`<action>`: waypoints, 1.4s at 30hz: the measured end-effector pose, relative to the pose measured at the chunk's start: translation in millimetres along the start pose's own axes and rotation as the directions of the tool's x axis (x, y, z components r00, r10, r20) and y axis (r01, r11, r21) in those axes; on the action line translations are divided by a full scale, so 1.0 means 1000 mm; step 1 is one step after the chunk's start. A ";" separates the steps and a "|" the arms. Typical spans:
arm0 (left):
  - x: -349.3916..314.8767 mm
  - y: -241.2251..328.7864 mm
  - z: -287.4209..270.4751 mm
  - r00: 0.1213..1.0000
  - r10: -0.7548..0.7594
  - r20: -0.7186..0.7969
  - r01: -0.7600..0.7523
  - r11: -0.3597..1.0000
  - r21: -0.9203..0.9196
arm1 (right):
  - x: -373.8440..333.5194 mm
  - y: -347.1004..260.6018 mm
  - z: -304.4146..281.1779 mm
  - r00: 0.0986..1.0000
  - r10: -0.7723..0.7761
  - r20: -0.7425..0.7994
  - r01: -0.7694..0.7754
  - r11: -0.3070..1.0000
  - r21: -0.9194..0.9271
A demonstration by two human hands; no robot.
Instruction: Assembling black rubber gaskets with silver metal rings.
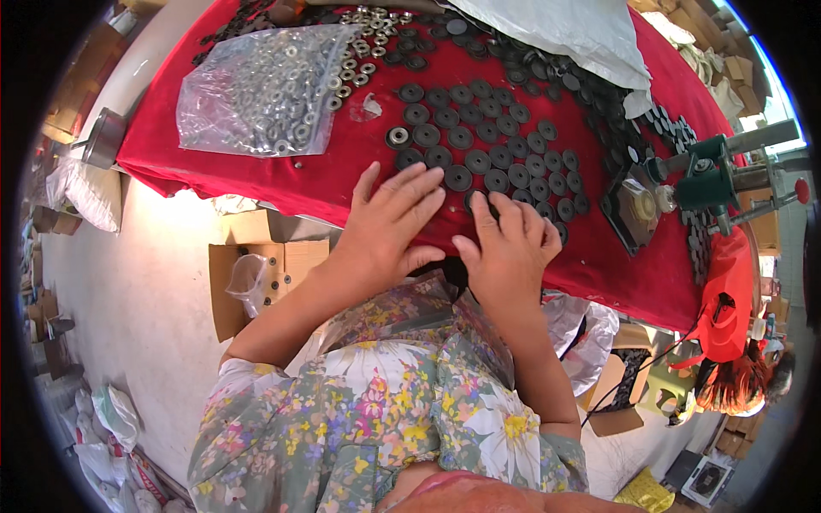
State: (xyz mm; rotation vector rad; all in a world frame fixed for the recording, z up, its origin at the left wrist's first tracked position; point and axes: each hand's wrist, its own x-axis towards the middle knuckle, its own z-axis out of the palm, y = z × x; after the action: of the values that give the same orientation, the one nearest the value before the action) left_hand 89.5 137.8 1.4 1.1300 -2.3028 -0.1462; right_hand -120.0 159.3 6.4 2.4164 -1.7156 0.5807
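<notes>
Black round discs [460, 137] with raised centres lie in rough rows on a red cloth [342, 179]. My left hand [386, 227] rests at the cloth's near edge, fingers spread and flat, its fingertips by the nearest discs on the left. To its right, my right hand [510, 256] is open too, its fingers slightly bent over the near discs. One disc beside its index fingertip is partly covered, and I cannot tell whether they touch. A disc with a silver ring [398, 137] on it sits at the left end of the group.
A clear bag of metal rings [256, 94] lies at the left, with loose metal rings [363, 56] beside it. A green hand-press-like device [710, 179] stands on the right. More black discs pile up under a white sheet [573, 34]. An open cardboard box [227, 291] is below the table.
</notes>
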 end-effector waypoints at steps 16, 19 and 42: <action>0.076 -0.118 -0.013 0.938 -0.310 -0.155 0.345 0.788 0.511 | -0.008 0.019 -0.007 0.984 0.149 -0.095 -0.103 0.921 0.375; 0.090 -0.143 0.001 0.963 -0.235 -0.131 0.268 0.796 0.543 | -0.006 0.014 -0.011 0.986 0.139 -0.088 -0.092 0.908 0.408; 0.122 -0.152 0.013 0.944 -0.304 -0.126 0.322 0.781 0.535 | -0.015 0.038 -0.020 0.942 0.290 -0.167 -0.108 0.736 0.668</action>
State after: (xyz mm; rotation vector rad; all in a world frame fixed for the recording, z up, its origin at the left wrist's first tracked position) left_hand 128.7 -53.7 -6.4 1.7878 -2.1608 0.4444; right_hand -164.3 165.5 14.2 2.3688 -1.8864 1.7096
